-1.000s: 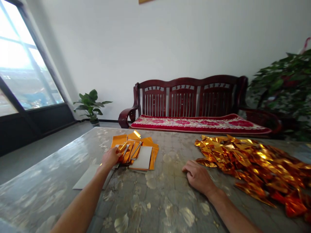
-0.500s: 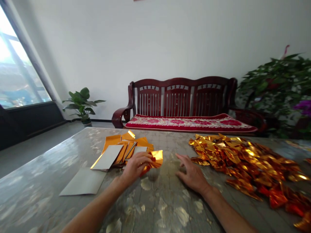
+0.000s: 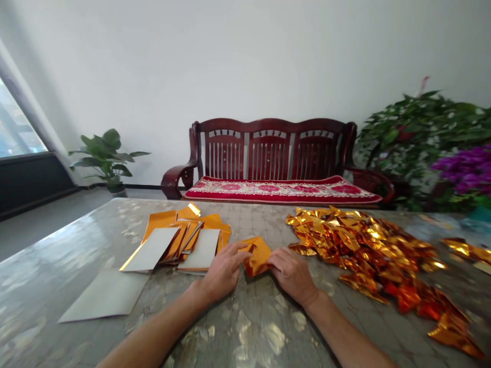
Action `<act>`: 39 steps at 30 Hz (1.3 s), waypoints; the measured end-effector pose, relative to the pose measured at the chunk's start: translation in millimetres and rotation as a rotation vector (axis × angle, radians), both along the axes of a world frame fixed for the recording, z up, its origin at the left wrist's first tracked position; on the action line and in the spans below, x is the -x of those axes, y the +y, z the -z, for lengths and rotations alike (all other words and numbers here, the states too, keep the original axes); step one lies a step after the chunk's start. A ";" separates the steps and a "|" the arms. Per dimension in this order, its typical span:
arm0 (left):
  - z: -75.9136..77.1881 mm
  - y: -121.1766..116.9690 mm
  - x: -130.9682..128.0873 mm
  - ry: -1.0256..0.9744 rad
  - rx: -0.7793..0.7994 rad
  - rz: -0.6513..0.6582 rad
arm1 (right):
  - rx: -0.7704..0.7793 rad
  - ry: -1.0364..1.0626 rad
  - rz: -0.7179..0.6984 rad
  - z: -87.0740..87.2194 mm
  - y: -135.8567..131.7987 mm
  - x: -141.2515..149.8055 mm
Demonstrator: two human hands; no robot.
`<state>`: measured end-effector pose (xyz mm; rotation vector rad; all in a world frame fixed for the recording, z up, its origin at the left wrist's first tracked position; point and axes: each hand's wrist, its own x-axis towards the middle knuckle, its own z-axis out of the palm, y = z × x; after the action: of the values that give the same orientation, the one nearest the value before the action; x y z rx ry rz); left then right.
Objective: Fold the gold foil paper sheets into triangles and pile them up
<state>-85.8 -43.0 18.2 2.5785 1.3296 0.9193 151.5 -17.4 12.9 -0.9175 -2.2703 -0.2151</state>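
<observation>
Between my two hands is a sheet of gold foil paper (image 3: 258, 254), partly curled, just above the table. My left hand (image 3: 225, 269) pinches its left edge with thumb and fingers. On the other side my right hand (image 3: 292, 272) grips the right edge, fingers closed. Left of my left hand lies a loose stack of gold foil sheets (image 3: 163, 219), some turned with their pale backs (image 3: 205, 248) up. To the right of my right hand spreads a heap of folded gold foil pieces (image 3: 356, 240), a few reflecting red.
A patterned grey table (image 3: 215, 327) spans the foreground, with a pale sheet (image 3: 105, 294) flat at the left. Behind it stands a dark red wooden bench (image 3: 268, 148) with a red floral cushion. Potted plants (image 3: 109, 156) flank the bench; purple flowers (image 3: 466, 168) show at the right.
My right hand, open and apart before, has moved left and closed on the foil sheet's right edge. My left hand still holds the sheet. The view has turned slightly right.
</observation>
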 end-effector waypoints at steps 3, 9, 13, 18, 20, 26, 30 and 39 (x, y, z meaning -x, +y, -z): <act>0.6 -10.5 -9.7 0.049 0.049 -0.039 | -0.027 -0.055 0.046 0.6 -1.8 1.3; 7.9 -8.6 -20.2 0.030 0.172 -0.101 | 0.098 -0.111 0.015 4.3 -1.4 -1.9; 8.9 -4.3 -18.7 0.061 0.148 -0.096 | 0.248 -0.107 -0.031 2.4 1.0 -11.8; 7.1 -4.4 -17.1 0.022 0.166 -0.094 | 0.349 -0.050 -0.029 -2.9 3.6 -18.0; 7.2 -3.1 -16.8 0.005 0.195 -0.121 | 0.356 -0.039 -0.026 -2.6 4.9 -17.2; 7.6 0.2 -16.5 -0.017 0.248 -0.273 | 0.382 -0.023 0.044 1.4 7.5 -11.7; 7.2 -0.2 -16.1 -0.033 0.246 -0.317 | 0.376 -0.035 0.129 3.2 7.0 -8.9; 9.6 2.0 -14.3 -0.088 0.267 -0.341 | 0.425 -0.003 0.158 4.0 7.4 -8.4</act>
<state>-71.5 -41.1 8.5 2.1304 1.7645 0.8196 159.9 -10.0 8.9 -1.3136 -2.2885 0.2076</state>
